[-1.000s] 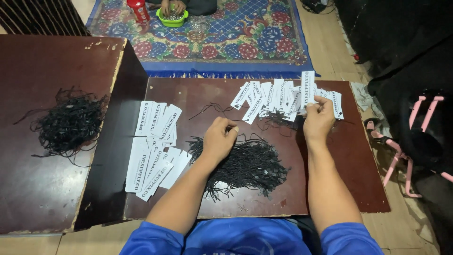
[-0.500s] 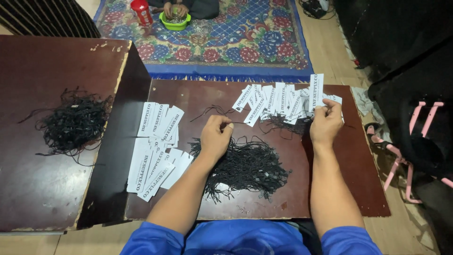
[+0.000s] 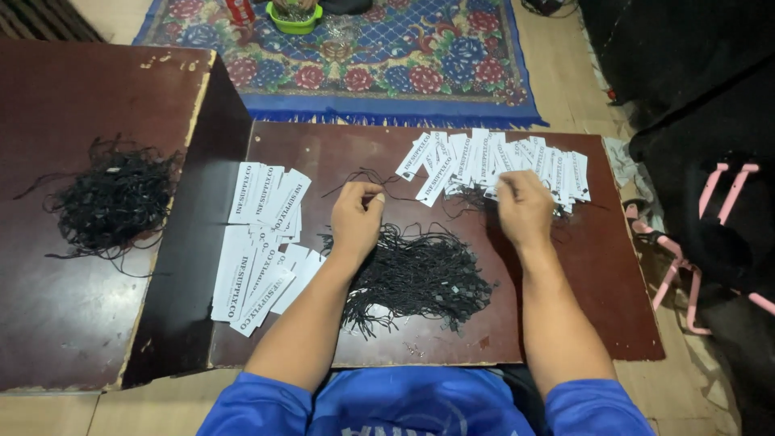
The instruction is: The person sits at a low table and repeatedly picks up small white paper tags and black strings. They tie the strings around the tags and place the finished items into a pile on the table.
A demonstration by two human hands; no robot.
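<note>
My left hand (image 3: 355, 220) is at the middle of the low brown table (image 3: 565, 323), fingers pinched on a thin black string (image 3: 367, 173) that trails up and left. Just below it lies a loose pile of black strings (image 3: 424, 278). My right hand (image 3: 525, 208) lies knuckles-up on the near edge of a fanned row of white paper tags (image 3: 472, 157). Its fingers are curled and the tips are hidden. A second stack of white tags (image 3: 258, 242) lies left of my left forearm.
A larger dark table (image 3: 73, 323) adjoins on the left, carrying another heap of black strings (image 3: 113, 202). A flowered rug (image 3: 379, 64) with a green bowl (image 3: 295, 18) and a red bottle (image 3: 240, 10) lies beyond. Dark fabric and a pink frame (image 3: 710, 234) crowd the right.
My right hand held a white tag upright at the row's right end; it has dropped and moved left onto the row. My left hand stayed by the string pile.
</note>
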